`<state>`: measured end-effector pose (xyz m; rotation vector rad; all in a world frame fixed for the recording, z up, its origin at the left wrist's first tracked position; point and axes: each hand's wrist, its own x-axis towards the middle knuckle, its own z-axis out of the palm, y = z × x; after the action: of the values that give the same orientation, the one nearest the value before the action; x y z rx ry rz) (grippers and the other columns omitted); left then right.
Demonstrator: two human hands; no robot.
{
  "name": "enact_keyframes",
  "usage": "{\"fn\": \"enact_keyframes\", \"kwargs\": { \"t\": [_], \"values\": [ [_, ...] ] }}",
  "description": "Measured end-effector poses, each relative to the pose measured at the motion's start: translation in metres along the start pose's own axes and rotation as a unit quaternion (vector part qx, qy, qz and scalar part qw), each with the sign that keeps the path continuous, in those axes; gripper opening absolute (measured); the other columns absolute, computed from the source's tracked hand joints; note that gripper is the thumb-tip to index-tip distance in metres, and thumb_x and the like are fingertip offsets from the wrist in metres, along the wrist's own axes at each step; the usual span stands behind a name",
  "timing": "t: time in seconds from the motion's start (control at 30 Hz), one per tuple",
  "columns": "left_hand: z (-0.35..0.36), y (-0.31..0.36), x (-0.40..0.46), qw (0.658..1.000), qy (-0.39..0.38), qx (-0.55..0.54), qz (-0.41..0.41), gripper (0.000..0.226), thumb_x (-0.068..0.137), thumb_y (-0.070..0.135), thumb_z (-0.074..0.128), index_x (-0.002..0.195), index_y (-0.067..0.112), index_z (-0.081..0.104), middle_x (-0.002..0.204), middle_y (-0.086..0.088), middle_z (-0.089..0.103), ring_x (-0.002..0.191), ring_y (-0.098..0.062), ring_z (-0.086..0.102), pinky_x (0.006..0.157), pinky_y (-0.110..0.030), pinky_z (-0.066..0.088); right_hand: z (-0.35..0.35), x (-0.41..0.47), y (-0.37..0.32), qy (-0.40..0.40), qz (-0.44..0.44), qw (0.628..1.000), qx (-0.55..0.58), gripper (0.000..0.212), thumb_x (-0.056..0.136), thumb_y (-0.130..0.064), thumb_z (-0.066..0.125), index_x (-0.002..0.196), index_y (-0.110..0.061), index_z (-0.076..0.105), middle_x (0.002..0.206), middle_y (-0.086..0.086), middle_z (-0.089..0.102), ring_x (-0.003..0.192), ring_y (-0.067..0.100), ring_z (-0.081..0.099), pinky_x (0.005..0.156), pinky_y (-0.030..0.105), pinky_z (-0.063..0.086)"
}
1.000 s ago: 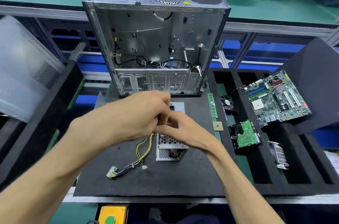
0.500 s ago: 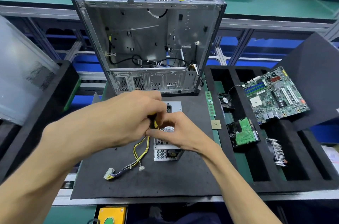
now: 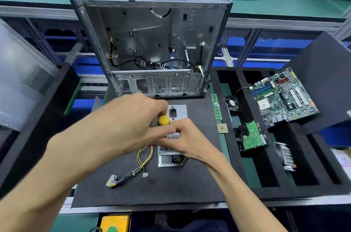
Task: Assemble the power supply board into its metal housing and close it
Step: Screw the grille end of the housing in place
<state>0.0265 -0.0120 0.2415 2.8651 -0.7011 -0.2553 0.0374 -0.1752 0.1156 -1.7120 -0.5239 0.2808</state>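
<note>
1. The open computer chassis [image 3: 152, 41] stands at 12 o'clock on the black foam mat [image 3: 171, 184], empty side toward me, loose black cables lying along its floor.
2. At 3 o'clock a black foam tray [image 3: 266, 184] holds the motherboard [image 3: 284, 96], a hard drive [image 3: 250, 136], a small fan [image 3: 232, 102] and a finned heatsink [image 3: 284, 153].
3. The power supply housing [image 3: 171, 158] lies on the mat at 6 o'clock of the chassis, its socket plate [image 3: 177, 112] at the far end. I judge it a stiff, fairly light sheet-metal box with sharp edges; I would hold it by the long side walls, never by the board inside or the wires.
4. Its yellow and black wire harness [image 3: 140, 161] trails to 7 o'clock and ends in a white connector [image 3: 111, 182]. It is limp and will snag, so I would keep it clear of the lid seam.
5. My left hand [image 3: 117, 129] is clenched round a screwdriver, only its yellow handle [image 3: 163, 120] showing.
6. My right hand [image 3: 184, 142] curls over the top of the housing; its fingertips are hidden, so I cannot tell what it grips.
7. I judge I am driving a screw that fastens the housing; small and slippery, it needs straight downward pressure.
</note>
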Motion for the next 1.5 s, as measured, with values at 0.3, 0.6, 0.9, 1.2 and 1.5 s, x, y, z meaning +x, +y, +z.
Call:
{"fn": "enact_keyframes", "kwargs": {
  "t": [0.3, 0.6, 0.9, 1.2, 1.5],
  "values": [
    [-0.002, 0.004, -0.008, 0.996, -0.075, -0.035, 0.019, 0.032, 0.087, 0.063, 0.047, 0.104, 0.04, 0.06, 0.088, 0.015, 0.061, 0.081, -0.003, 0.057, 0.077, -0.029, 0.051, 0.019, -0.005, 0.002, -0.029, 0.048, 0.997, 0.052, 0.028, 0.087, -0.025, 0.06, 0.077, -0.047, 0.075, 0.075, -0.023, 0.073, 0.074, -0.01, 0.064, 0.073, 0.004, 0.042],
    [-0.001, -0.003, -0.01, 0.991, -0.117, -0.054, 0.037, 0.023, 0.098, 0.031, 0.052, 0.117, 0.042, 0.057, 0.112, 0.016, 0.045, 0.095, -0.006, 0.055, 0.085, -0.026, 0.045, 0.02, 0.002, -0.003, 0.02, 0.028, 0.995, 0.097, 0.034, 0.094, -0.022, 0.062, 0.077, -0.051, 0.071, 0.064, -0.03, 0.065, 0.061, -0.013, 0.059, 0.063, 0.0, 0.041],
    [-0.006, -0.001, 0.002, 0.998, -0.039, -0.029, 0.035, 0.015, 0.093, 0.014, 0.058, 0.09, 0.029, 0.058, 0.091, 0.011, 0.059, 0.085, -0.015, 0.059, 0.076, -0.035, 0.05, 0.016, 0.006, -0.001, 0.01, 0.055, 0.995, 0.079, 0.021, 0.092, -0.031, 0.064, 0.073, -0.029, 0.074, 0.074, -0.009, 0.076, 0.07, 0.007, 0.071, 0.07, 0.011, 0.049],
    [0.005, -0.004, 0.011, 0.998, 0.033, -0.031, 0.051, 0.017, 0.089, 0.051, 0.047, 0.093, 0.036, 0.054, 0.089, 0.017, 0.051, 0.082, -0.004, 0.054, 0.079, -0.032, 0.048, 0.013, 0.008, -0.003, -0.017, 0.036, 0.998, 0.039, 0.029, 0.096, -0.028, 0.059, 0.074, -0.041, 0.073, 0.079, 0.0, 0.078, 0.081, 0.009, 0.073, 0.08, 0.015, 0.052],
    [0.052, -0.047, 0.022, 0.943, 0.158, -0.283, -0.074, 0.017, 0.093, 0.044, 0.056, 0.097, 0.031, 0.064, 0.084, 0.012, 0.069, 0.074, -0.006, 0.066, 0.073, -0.036, 0.057, -0.006, 0.011, 0.007, 0.173, 0.035, 0.957, 0.23, 0.028, 0.102, -0.031, 0.052, 0.077, -0.019, 0.056, 0.053, -0.006, 0.042, 0.045, 0.012, 0.037, 0.051, 0.027, 0.038]
  ]
}}
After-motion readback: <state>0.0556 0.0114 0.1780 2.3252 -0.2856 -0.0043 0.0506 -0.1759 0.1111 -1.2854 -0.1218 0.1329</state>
